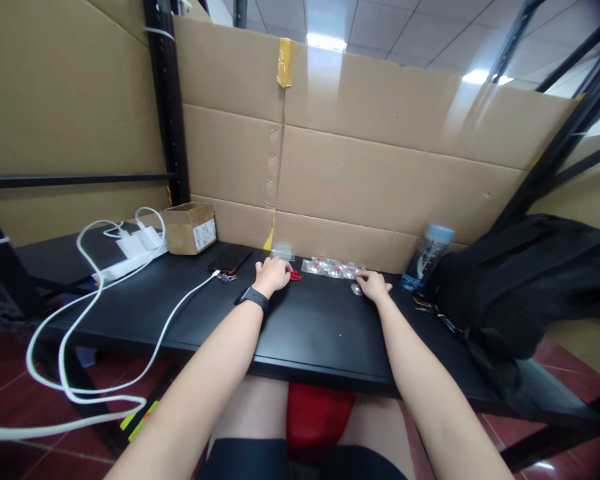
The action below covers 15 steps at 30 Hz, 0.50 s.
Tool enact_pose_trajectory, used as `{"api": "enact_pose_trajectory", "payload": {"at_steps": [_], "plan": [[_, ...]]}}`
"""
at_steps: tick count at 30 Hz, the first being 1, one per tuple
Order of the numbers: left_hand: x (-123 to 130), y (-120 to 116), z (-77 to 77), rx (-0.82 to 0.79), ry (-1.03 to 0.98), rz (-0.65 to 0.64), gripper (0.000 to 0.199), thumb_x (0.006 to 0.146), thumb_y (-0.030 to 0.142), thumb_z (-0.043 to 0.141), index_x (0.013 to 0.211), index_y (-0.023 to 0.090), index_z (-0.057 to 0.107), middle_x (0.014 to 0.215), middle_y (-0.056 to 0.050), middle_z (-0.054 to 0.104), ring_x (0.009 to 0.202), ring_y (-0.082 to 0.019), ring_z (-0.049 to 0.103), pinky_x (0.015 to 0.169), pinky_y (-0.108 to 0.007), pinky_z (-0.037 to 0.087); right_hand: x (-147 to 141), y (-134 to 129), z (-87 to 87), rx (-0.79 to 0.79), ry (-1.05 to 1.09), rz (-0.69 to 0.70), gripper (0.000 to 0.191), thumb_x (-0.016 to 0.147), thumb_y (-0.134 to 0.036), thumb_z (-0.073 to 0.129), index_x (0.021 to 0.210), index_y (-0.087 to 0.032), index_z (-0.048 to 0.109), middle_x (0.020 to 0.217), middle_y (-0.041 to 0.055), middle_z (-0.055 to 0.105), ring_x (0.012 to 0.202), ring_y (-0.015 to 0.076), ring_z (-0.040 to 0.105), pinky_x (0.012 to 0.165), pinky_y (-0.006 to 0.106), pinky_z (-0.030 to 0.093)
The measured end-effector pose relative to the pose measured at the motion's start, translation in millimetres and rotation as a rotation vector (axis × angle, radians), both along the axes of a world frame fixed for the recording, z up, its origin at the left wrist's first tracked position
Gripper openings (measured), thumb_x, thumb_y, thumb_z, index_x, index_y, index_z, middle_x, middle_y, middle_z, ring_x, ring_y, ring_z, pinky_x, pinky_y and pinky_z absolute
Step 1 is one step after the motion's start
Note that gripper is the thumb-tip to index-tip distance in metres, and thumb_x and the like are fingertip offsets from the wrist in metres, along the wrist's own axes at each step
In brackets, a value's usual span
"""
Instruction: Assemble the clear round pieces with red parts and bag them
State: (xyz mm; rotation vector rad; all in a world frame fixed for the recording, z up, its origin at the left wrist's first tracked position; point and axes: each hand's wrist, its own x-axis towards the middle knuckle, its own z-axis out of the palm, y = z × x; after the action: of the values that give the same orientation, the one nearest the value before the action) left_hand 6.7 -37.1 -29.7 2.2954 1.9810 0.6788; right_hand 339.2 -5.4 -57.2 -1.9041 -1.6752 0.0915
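Observation:
My left hand (274, 275), with a dark band on its wrist, rests low over the black tabletop. Its fingers are curled, and their tips meet beside some small red pieces (295, 275); what lies between them is hidden. Just beyond it is a small clear plastic bag (283, 251). My right hand (374, 285) reaches to the right end of a row of clear plastic packets (333, 268) with shiny, partly red contents. Its fingers are stretched out and apart, with the tips at the last packet. A small round shiny disc (356, 289) lies beside its thumb side.
A cardboard box (190, 228), a white power strip (130, 262) with chargers and a dark phone (230, 259) are on the left. A water bottle (427, 257) and black backpack (525, 280) stand right. Cardboard panels (355, 173) wall the back of the black table (320, 327).

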Motion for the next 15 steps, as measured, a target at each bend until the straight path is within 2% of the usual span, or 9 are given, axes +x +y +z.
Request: {"api": "enact_pose_trajectory", "payload": {"at_steps": [2,5,8,11,15], "plan": [[-3.6,0.4,1.3,-0.004,0.03,-0.024,0.025,0.088,0.035,0.056,0.099,0.036,0.078,0.12,-0.007,0.068,0.116,-0.035,0.051,0.095,-0.052,0.038,-2.0,-5.8,3.1,0.042,-0.058,0.017,0.019,0.09,-0.034,0.061,0.098,-0.029,0.078,0.119,0.0088,0.069,0.119,0.0337,0.055,0.096,0.052,0.038],[-9.1,1.4,3.4,-0.013,0.069,-0.06,0.023,0.084,0.042,0.063,0.101,0.039,0.078,0.119,-0.006,0.07,0.116,-0.035,0.052,0.095,-0.05,0.038,-2.4,-18.0,7.4,0.012,-0.067,0.131,0.027,0.085,-0.042,0.068,0.105,-0.026,0.077,0.114,0.0105,0.068,0.109,0.0298,0.061,0.091,0.043,0.044],[-11.6,4.1,3.7,-0.033,0.087,-0.084,0.021,0.082,0.042,0.066,0.098,0.038,0.079,0.113,-0.006,0.073,0.114,-0.035,0.054,0.094,-0.049,0.038,-4.4,-27.5,9.3,-0.075,-0.053,0.267,0.031,0.074,-0.033,0.079,0.102,-0.02,0.075,0.102,0.0093,0.07,0.096,0.0247,0.065,0.086,0.034,0.047],[-9.3,5.6,3.1,-0.028,0.081,-0.083,0.015,0.081,0.039,0.068,0.09,0.035,0.079,0.108,-0.007,0.074,0.112,-0.035,0.055,0.092,-0.049,0.039,-7.7,-30.4,9.8,-0.066,-0.034,0.246,0.025,0.076,-0.024,0.075,0.101,-0.019,0.074,0.093,0.0067,0.07,0.088,0.0214,0.066,0.082,0.03,0.048],[-3.0,1.5,3.5,0.027,0.075,-0.071,0.01,0.081,0.035,0.068,0.082,0.031,0.076,0.106,-0.006,0.073,0.111,-0.033,0.054,0.09,-0.047,0.037,-9.7,-30.7,9.7,-0.035,0.005,0.216,0.027,0.073,-0.022,0.077,0.1,-0.019,0.072,0.09,0.0044,0.07,0.084,0.0193,0.067,0.079,0.028,0.049]]}}
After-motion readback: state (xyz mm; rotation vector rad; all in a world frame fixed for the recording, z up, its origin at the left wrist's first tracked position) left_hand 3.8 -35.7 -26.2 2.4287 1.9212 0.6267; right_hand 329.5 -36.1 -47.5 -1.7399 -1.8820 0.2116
